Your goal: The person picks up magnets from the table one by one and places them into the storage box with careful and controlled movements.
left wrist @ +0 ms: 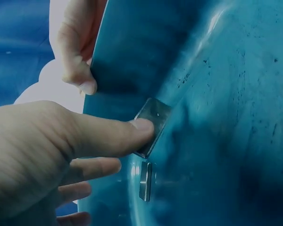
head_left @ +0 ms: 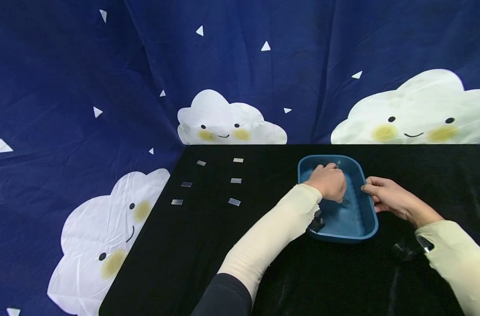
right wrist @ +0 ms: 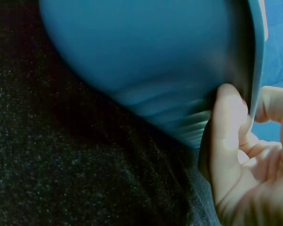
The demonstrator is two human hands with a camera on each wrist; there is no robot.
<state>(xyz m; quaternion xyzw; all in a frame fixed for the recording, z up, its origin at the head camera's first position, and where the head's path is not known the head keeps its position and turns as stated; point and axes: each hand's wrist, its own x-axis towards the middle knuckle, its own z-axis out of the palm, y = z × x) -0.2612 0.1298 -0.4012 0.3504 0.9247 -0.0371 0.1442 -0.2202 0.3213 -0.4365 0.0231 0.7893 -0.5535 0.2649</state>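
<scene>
A blue plastic basin (head_left: 348, 219) stands on the black table. Inside it is my left hand (head_left: 330, 182), reached over the near-left rim. The left wrist view shows the left thumb on a small shiny rectangular plate (left wrist: 154, 123), pinching it near the basin wall; what the index finger does behind it is hidden. A second small plate (left wrist: 145, 181) sits just below that one against the basin. At the right side, my right hand (head_left: 391, 199) grips the basin's rim; in the right wrist view its fingers (right wrist: 226, 113) lie on both sides of the edge.
On the left part of the black table (head_left: 208, 237) several small shiny plates lie spaced in two columns, among them one plate (head_left: 234, 202) nearest the basin. A blue curtain (head_left: 232, 61) with white clouds hangs behind and to the left of the table.
</scene>
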